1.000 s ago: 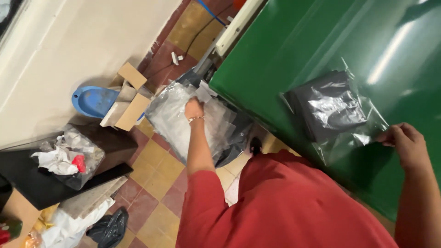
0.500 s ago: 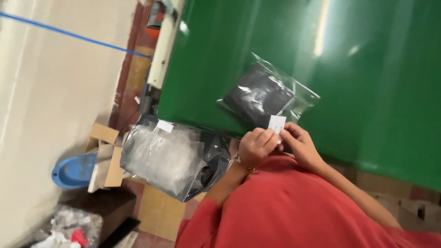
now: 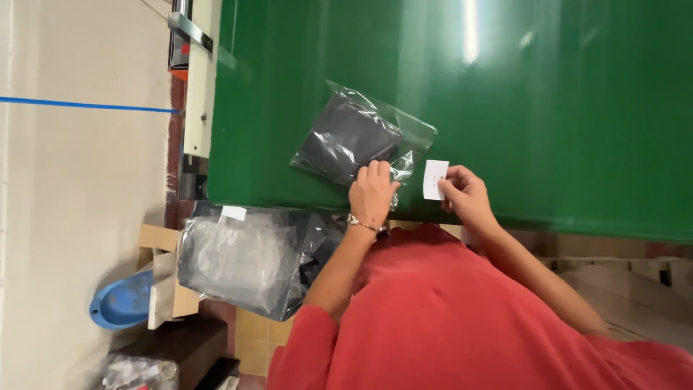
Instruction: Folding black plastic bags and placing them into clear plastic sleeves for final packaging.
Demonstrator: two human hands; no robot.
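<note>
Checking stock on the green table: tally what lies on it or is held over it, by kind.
Clear bag with dark cloth inside, under the left hand: 1
Small white label, pinched in the right hand: 1
Total: 2

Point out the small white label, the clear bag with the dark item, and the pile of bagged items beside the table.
white label (image 3: 435, 179), head view, its middle.
clear bag (image 3: 350, 137), head view, dark contents.
pile of bags (image 3: 245, 260), head view, top bag's plastic.

Left hand (image 3: 372, 193) presses the clear bag (image 3: 361, 137) on the green table (image 3: 563, 108); right hand (image 3: 465, 193) pinches what looks like a white label (image 3: 434, 179).
</note>
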